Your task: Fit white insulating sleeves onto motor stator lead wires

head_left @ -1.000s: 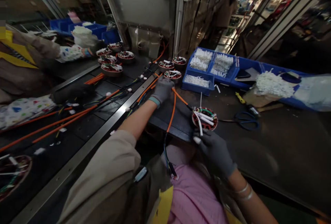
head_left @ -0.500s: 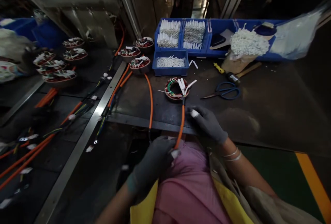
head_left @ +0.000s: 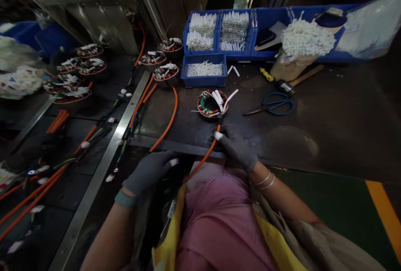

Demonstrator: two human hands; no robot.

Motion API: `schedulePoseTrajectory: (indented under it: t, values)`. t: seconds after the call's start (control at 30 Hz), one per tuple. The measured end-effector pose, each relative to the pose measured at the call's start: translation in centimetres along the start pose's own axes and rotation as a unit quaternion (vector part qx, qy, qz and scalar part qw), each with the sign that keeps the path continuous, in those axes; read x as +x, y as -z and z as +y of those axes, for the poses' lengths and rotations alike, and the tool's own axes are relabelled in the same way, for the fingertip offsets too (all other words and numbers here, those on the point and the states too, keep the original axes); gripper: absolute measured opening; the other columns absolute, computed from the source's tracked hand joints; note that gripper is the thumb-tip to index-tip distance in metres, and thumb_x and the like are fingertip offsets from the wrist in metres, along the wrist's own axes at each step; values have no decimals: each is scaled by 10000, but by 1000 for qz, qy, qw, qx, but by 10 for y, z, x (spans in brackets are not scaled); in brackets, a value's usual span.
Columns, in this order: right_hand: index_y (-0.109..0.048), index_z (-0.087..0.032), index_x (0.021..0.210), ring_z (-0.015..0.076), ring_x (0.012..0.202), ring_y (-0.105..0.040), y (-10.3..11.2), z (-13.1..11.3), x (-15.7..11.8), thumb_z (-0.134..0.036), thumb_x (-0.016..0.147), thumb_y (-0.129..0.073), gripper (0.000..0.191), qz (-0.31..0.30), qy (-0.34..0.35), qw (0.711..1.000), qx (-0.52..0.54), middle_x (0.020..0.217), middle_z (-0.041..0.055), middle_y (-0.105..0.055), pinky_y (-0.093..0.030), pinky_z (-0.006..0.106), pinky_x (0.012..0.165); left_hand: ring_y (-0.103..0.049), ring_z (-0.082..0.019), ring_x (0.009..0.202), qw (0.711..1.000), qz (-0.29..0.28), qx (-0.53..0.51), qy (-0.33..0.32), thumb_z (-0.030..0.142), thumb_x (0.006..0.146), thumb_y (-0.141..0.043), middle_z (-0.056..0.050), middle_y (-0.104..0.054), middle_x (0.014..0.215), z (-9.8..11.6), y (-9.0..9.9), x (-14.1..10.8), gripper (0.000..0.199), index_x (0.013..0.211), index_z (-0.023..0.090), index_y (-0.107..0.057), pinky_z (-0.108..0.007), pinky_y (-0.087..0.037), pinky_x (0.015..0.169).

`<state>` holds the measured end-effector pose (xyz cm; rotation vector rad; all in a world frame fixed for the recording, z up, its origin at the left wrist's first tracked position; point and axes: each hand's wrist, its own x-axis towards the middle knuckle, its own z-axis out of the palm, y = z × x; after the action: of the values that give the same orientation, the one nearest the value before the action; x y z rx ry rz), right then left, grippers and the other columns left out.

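Note:
A ring-shaped motor stator (head_left: 205,114) with red windings, a green part and white sleeves lies on the bench in front of me. From its near side an orange cable (head_left: 205,157) runs down over the bench edge to my lap. My right hand (head_left: 236,148), in a grey glove with a white-wrapped thumb tip, is closed on this cable just below the stator. My gloved left hand (head_left: 150,173) is left of my lap, below the bench edge, fingers stretched to the right. A second orange cable (head_left: 171,118) bends down behind it; whether they touch is hidden.
Blue bins (head_left: 217,54) of white tubes stand at the back, with a small blue tray (head_left: 203,81) before them. Scissors (head_left: 277,105), a yellow-handled tool (head_left: 266,74) and a bundle of white ties (head_left: 307,39) lie right. More stators (head_left: 166,74) and cables stand left, beside a metal rail (head_left: 125,125).
My left hand has let go of the stator's cable and moved left. My right hand has moved left onto that cable. The second orange cable now bends further left.

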<state>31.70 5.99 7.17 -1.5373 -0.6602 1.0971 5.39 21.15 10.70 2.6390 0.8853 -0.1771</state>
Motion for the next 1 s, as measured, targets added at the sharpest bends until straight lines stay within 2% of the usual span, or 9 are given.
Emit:
schedulePoseTrajectory:
  t: [0.03,0.17,0.27,0.33,0.5,0.67,0.77,0.9,1.0]
  values:
    - [-657,-185,1085,194,851,-690,-3,0,2,-519,923,-664,371,14,9,1000,3,944,48,-740,-580,337,778,-750,-243,899,998,12,-30,-47,468,1027,-498,-49,-811,988,17,6,14,364,1121,279,-795,-337,-570,815]
    - [-629,-197,1068,197,871,-688,-14,4,11,-557,901,-669,398,58,44,995,70,987,38,-727,-600,347,801,-662,-283,1227,960,193,-15,-201,430,1055,-512,-119,-746,1283,82,27,102,393,1271,207,-753,-474,-469,1119]
    - [-622,-207,1091,190,753,-681,-7,5,14,-530,888,-672,385,79,35,992,91,893,17,-696,-614,347,715,-660,-309,1195,957,161,45,-236,420,1035,-550,-145,-776,1126,103,29,162,371,1069,156,-809,-561,-381,1196]
    - [-623,-222,1167,187,705,-679,5,6,11,-527,894,-667,412,91,27,992,85,893,18,-701,-616,351,682,-680,-302,1102,956,136,63,-250,438,1042,-520,-140,-780,1000,106,20,177,427,945,145,-815,-551,-403,1168]
    - [-569,-265,1459,270,1224,-670,33,12,3,-479,870,-740,649,90,142,985,-34,1413,62,-674,-603,419,989,-678,-273,965,962,185,20,-200,455,1073,-419,-115,-745,855,106,-9,139,516,865,143,-773,-535,-418,1126]
    - [-599,-237,1473,290,1354,-605,39,3,-5,-435,970,-646,542,46,204,958,-194,1459,51,-662,-466,460,1171,-674,-245,932,969,195,-47,-144,428,1085,-402,-63,-719,816,105,-15,110,486,814,195,-731,-512,-401,1167]
    - [-578,-216,1499,306,1288,-639,43,2,-30,-435,989,-631,558,4,168,949,-266,1419,93,-686,-503,459,1106,-677,-235,918,965,210,-55,-147,436,1084,-417,-43,-707,812,102,-17,111,462,842,195,-728,-521,-390,1185]
    - [-713,-189,1328,283,1122,-709,40,39,-75,-304,956,-672,392,-189,69,915,-350,1254,125,-755,-540,400,990,-679,-244,948,962,218,-59,-151,449,1076,-438,-39,-691,816,100,-20,114,443,845,185,-708,-538,-397,1179]
    - [-746,-147,1257,305,1118,-710,32,78,-94,-327,922,-729,381,-188,-17,889,-417,1235,175,-753,-536,403,962,-670,-262,1011,964,209,-73,-148,458,1079,-430,-53,-692,851,98,-23,115,435,857,188,-689,-564,-366,1199]
